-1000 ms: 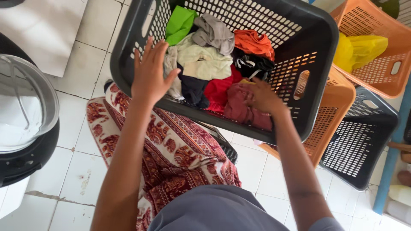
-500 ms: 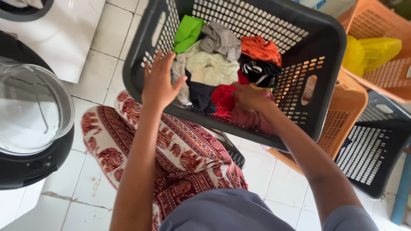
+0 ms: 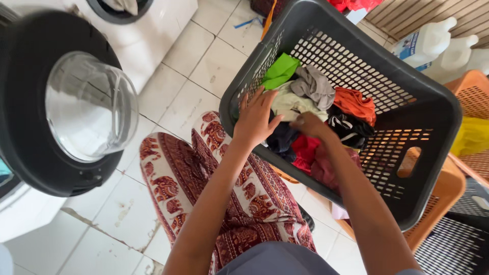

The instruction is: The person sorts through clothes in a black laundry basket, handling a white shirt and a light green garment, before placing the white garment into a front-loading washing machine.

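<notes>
Head view: since a second ago, our left hand (image 3: 253,118) has dropped from the dark basket (image 3: 430,107) rim, fingers spread on the cream garment (image 3: 290,104) inside; our right hand (image 3: 310,125) pinches clothes beside it, readying a lift.

matt plastic basket (image 3: 428,107), soft cloth clothes (image 3: 316,86)

Both hands (image 3: 254,119) among basket (image 3: 433,102) laundry (image 3: 316,86)
</notes>
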